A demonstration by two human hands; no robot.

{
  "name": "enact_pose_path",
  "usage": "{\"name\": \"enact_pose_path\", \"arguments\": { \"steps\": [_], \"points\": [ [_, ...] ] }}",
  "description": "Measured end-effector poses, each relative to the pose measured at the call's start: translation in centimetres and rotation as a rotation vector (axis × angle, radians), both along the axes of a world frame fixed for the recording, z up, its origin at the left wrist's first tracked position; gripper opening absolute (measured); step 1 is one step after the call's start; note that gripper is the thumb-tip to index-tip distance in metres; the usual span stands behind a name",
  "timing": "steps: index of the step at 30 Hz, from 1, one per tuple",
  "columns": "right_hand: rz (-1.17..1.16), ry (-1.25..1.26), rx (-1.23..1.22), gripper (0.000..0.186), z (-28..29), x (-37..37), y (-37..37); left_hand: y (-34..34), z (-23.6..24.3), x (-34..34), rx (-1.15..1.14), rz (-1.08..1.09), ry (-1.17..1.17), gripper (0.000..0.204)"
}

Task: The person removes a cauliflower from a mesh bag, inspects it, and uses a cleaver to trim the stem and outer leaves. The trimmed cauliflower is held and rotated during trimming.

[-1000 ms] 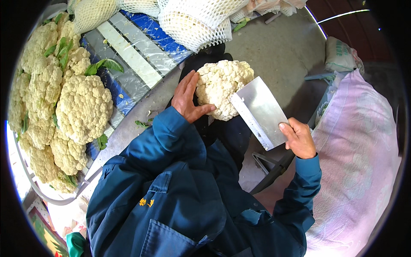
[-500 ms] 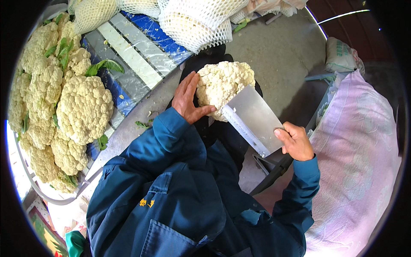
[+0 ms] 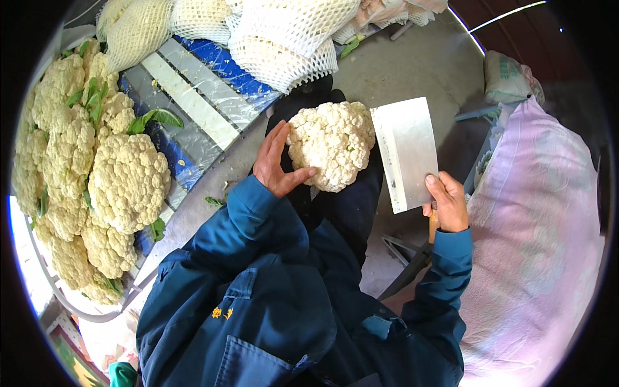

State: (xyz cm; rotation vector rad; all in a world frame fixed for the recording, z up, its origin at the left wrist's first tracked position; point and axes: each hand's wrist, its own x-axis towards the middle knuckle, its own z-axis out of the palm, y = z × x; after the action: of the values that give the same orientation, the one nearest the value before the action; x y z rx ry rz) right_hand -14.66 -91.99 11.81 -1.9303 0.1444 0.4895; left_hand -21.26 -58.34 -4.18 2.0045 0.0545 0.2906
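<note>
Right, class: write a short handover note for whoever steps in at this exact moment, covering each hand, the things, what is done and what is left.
Left hand: holds the white cauliflower head on the lap.
Right hand: grips the broad steel cleaver, blade flat beside the head, not cutting.
Done: a pile of bare cauliflowers lies on the left; the white foam-net wrapped heads lie ahead.
Left: this head shows no leaves; its underside is hidden, so check it.

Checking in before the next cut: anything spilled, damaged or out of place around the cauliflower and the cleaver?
Nothing serious. The left hand steadies the cauliflower; the right hand holds the cleaver beside it. Only stray green leaf scraps lie on the floor by the pile of cauliflowers.
</note>
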Motion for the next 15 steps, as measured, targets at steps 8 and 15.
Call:
{"name": "enact_pose_path", "arguments": {
  "steps": [8,15],
  "points": [
    [-0.158,0.046,0.247,0.020,-3.0,-0.9,0.9,0.2,0.3,0.2,-0.032,0.002,-0.009,0.094],
    [-0.271,0.076,0.538,0.017,-6.7,-2.2,2.7,0.8,0.9,2.0,-0.119,-0.022,-0.008,0.092]
  ]
}}
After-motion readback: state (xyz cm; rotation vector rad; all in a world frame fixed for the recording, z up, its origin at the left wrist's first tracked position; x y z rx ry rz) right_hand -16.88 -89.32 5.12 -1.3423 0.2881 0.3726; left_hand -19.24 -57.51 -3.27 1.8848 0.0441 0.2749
